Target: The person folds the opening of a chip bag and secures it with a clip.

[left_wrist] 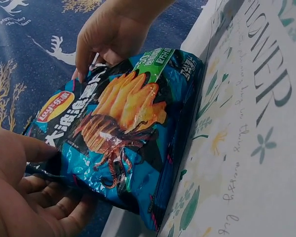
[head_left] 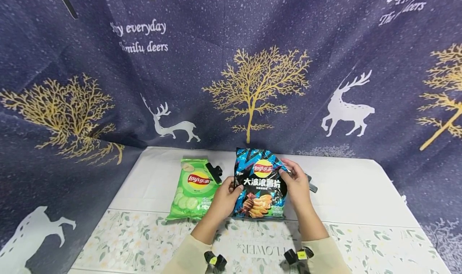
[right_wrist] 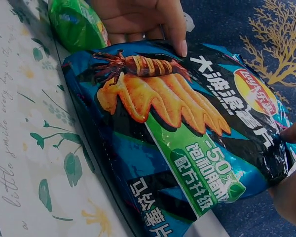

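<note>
- Fingers of the left hand [head_left: 226, 193] curl behind the left edge of the blue-and-black chip bag [head_left: 262, 185], and we see the thumb pressed on its front, so that edge is pinched.
- Right hand [head_left: 297, 183]: we find it grasping the bag's upper right edge, thumb in front.
- The bag stands between both hands, printed front toward us, top edge far, bottom edge near; we cannot tell whether that bottom edge touches the table [head_left: 346, 189].
- Just left of the left hand we see a green chip bag [head_left: 191, 189] lying flat, a black clip [head_left: 214, 173] at its upper right side.
- Just right of the right hand we make out a dark grey object [head_left: 312, 183], partly hidden.
- Nearer us are beige sleeves [head_left: 182, 254], a black wrist device [head_left: 215, 260] on each.
- At the far side we see a dark blue backdrop [head_left: 288, 29] with deer and golden trees.
</note>
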